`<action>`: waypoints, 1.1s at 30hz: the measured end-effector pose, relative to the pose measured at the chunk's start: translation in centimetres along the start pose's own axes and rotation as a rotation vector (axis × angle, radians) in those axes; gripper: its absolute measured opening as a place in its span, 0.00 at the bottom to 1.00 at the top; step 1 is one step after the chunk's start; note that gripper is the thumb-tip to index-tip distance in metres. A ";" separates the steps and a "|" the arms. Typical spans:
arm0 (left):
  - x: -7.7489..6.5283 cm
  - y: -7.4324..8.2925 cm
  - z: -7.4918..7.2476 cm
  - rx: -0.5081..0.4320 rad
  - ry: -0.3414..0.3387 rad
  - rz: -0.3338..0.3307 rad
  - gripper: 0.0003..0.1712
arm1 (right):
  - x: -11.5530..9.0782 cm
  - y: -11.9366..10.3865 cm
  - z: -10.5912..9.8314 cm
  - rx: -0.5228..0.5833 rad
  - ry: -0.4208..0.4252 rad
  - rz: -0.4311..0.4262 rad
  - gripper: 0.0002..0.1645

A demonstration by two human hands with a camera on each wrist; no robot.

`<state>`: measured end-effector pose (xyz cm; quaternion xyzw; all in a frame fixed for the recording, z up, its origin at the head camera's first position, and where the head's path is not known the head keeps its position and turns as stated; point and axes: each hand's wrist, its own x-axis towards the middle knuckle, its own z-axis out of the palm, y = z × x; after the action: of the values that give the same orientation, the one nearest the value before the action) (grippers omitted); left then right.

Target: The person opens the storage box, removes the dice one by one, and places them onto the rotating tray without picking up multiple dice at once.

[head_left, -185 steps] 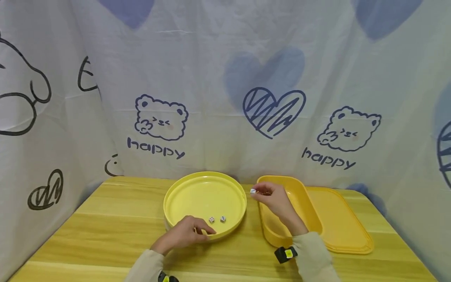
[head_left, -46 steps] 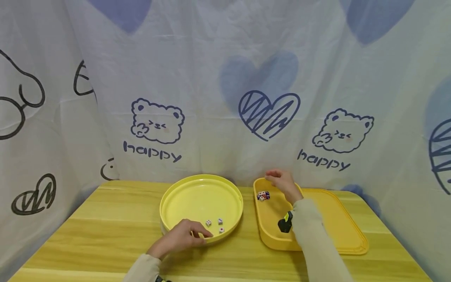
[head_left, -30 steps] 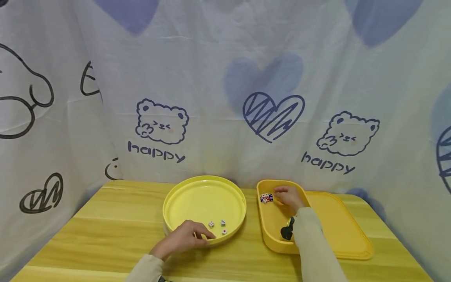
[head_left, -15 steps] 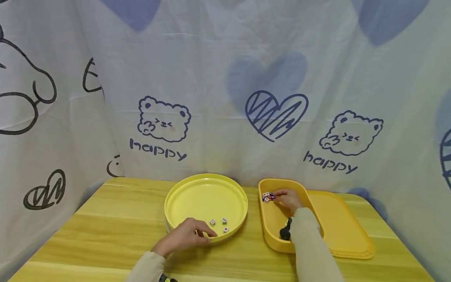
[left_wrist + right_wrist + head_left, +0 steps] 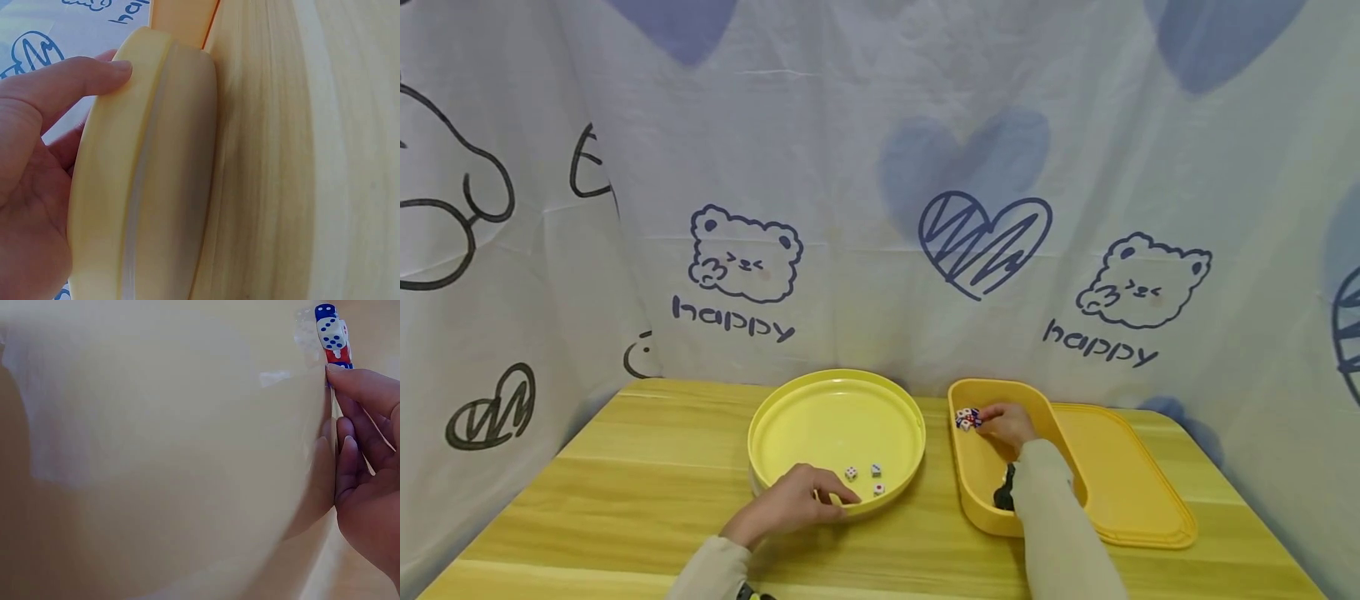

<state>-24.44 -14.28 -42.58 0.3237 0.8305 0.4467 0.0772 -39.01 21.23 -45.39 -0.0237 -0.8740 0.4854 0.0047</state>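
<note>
Dice (image 5: 967, 419) sat bunched by the left wall of the box (image 5: 988, 522), toward its far end, just left of the right hand's (image 5: 1011, 425) fingertips. That hand was nearer; its thumb tip was at the bunch, but whether the grip pinched a die could not be told. The left hand (image 5: 793, 504), well apart, gripped the near rim of the tray (image 5: 820, 425), which held three cubes (image 5: 851, 473). A lid (image 5: 1138, 483) lay right of the box.

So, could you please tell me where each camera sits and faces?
Head: on the head, facing forward-down at round tray and orange box; left hand and right hand show.
Left wrist: worn there, facing tray's side; left hand shows.
Right wrist: worn there, facing into box; right hand shows.
Head and right wrist share the boxed dice.
</note>
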 end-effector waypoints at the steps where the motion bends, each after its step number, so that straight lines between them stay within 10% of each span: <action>1: 0.0 -0.1 0.0 0.001 0.001 0.004 0.09 | 0.0 0.0 0.0 -0.004 -0.003 -0.001 0.09; 33: -0.1 -0.2 0.2 0.038 0.026 0.021 0.08 | -0.6 -5.0 -4.7 0.005 -0.116 -0.148 0.11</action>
<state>-24.40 -14.32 -42.88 0.3278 0.8363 0.4360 0.0556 -38.46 22.60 -38.67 0.0691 -0.8708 0.4866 -0.0099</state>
